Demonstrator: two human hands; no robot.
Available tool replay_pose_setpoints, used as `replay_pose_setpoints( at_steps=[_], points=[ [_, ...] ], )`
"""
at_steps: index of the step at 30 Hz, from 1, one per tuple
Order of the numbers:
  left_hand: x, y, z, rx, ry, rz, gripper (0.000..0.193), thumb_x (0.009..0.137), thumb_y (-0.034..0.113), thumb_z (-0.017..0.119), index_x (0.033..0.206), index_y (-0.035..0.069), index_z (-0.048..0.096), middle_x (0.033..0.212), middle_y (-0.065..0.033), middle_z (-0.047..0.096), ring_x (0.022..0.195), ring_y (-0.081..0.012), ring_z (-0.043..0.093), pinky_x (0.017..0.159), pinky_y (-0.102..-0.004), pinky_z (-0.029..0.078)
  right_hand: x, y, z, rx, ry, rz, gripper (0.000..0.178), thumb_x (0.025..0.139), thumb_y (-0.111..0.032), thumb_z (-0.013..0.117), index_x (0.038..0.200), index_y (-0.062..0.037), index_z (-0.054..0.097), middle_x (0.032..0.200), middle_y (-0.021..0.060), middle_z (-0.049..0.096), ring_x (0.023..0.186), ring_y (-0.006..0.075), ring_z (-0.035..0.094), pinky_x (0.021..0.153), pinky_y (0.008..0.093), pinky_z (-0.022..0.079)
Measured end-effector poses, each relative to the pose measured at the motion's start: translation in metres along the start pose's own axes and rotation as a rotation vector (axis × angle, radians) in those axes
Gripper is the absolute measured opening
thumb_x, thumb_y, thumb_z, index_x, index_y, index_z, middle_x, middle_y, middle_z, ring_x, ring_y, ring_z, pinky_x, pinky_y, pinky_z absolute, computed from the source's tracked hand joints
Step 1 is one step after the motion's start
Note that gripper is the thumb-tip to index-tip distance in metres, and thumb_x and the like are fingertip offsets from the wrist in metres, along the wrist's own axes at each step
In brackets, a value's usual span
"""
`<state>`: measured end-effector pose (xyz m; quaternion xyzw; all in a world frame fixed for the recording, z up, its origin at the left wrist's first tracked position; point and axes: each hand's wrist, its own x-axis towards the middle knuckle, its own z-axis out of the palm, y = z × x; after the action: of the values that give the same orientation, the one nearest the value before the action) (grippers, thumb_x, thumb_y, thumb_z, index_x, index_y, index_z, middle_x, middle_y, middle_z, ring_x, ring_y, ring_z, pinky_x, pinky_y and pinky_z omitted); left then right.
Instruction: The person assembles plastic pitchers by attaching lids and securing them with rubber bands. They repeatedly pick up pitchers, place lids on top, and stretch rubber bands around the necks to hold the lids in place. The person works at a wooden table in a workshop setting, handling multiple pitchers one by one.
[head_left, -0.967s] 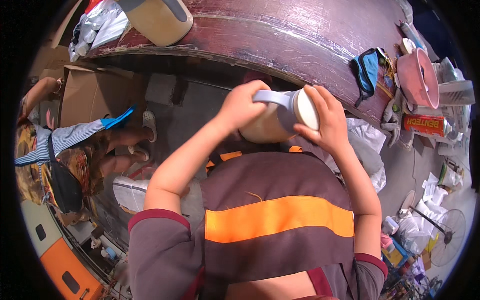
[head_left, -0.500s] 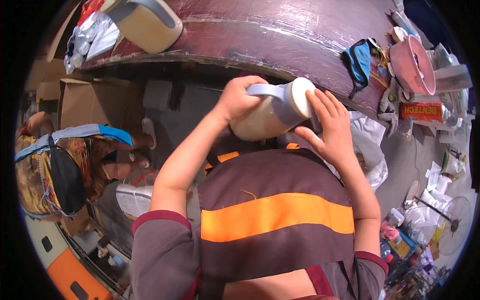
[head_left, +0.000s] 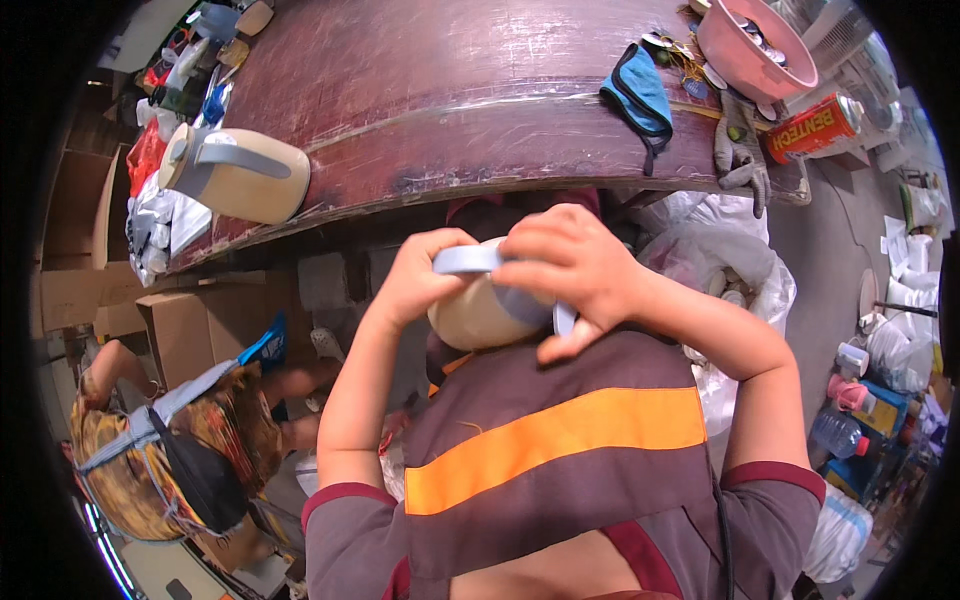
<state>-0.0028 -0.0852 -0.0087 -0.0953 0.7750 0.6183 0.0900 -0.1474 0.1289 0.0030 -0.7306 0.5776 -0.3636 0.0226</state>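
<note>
By the desk (head_left: 400,140), we held a likely stiff, slick jug (head_left: 475,318): left hand (head_left: 422,278) closed on handle (head_left: 466,261), best grip; right hand (head_left: 572,262) cupped over collar (head_left: 521,303).

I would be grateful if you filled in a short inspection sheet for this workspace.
Surface: dark red, scuffed tabletop with a worn front edge.
Job's things: cream rounded jug with a blue-grey handle, held before the table; second cream jug on the table at left.
Clutter: blue fabric pouch with black trim, round pink plastic bowl holding small items, grey fabric glove, red cylindrical can, all at right.
Hands: left hand grips at the handle; right hand covers the jug's top.
Cables: thin dark line on the floor at right, possibly a cable.
Surroundings: another person and brown cardboard boxes at left.
</note>
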Motion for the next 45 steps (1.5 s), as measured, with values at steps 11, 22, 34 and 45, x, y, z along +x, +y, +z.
replay_pose_setpoints(
  at_steps=[11, 22, 34, 45],
  points=[
    [-0.001, 0.04, 0.068, -0.295, 0.104, -0.134, 0.025, 0.089, 0.021, 0.064, 0.106, 0.003, 0.058, 0.077, -0.0004, 0.057, 0.064, -0.0068, 0.051, 0.058, -0.0231, 0.042, -0.005, 0.088, -0.002, 0.539, 0.443, 0.643, 0.042, 0.092, -0.038, 0.053, 0.119, -0.0058, 0.062, 0.116, 0.0172, 0.059, 0.111, 0.0316, 0.054, 0.097, 0.0373, 0.04],
    [0.009, 0.005, 0.091, -0.585, 0.275, -0.19, 0.025, 0.091, 0.017, 0.061, 0.11, 0.003, 0.053, 0.074, 0.0018, 0.052, 0.059, -0.0047, 0.047, 0.053, -0.0203, 0.039, -0.05, 0.294, -0.096, -1.132, 0.281, 0.925, 0.034, 0.087, -0.035, 0.058, 0.117, -0.0176, 0.064, 0.126, 0.0117, 0.057, 0.112, 0.0316, 0.056, 0.09, 0.0458, 0.046],
    [0.008, 0.002, 0.084, -0.748, 0.266, -0.167, 0.025, 0.091, 0.017, 0.062, 0.109, 0.001, 0.054, 0.068, 0.0017, 0.05, 0.056, -0.0052, 0.045, 0.051, -0.0212, 0.038, -0.099, 0.323, -0.141, -0.454, 0.829, 1.13, 0.034, 0.083, -0.031, 0.07, 0.105, -0.0049, 0.07, 0.091, 0.0078, 0.07, 0.082, 0.0176, 0.064, 0.075, 0.0303, 0.048],
    [0.004, -0.022, 0.082, -0.925, 0.39, -0.111, 0.052, 0.101, 0.042, 0.032, 0.111, -0.001, 0.058, 0.074, -0.0085, 0.062, 0.059, -0.0127, 0.057, 0.058, -0.0241, 0.046, -0.073, 0.177, -0.082, 0.533, 0.833, 1.012, 0.018, 0.09, -0.026, 0.062, 0.094, -0.0087, 0.058, 0.059, -0.0042, 0.049, 0.044, 0.0051, 0.042, 0.041, 0.0196, 0.028]
  ],
)
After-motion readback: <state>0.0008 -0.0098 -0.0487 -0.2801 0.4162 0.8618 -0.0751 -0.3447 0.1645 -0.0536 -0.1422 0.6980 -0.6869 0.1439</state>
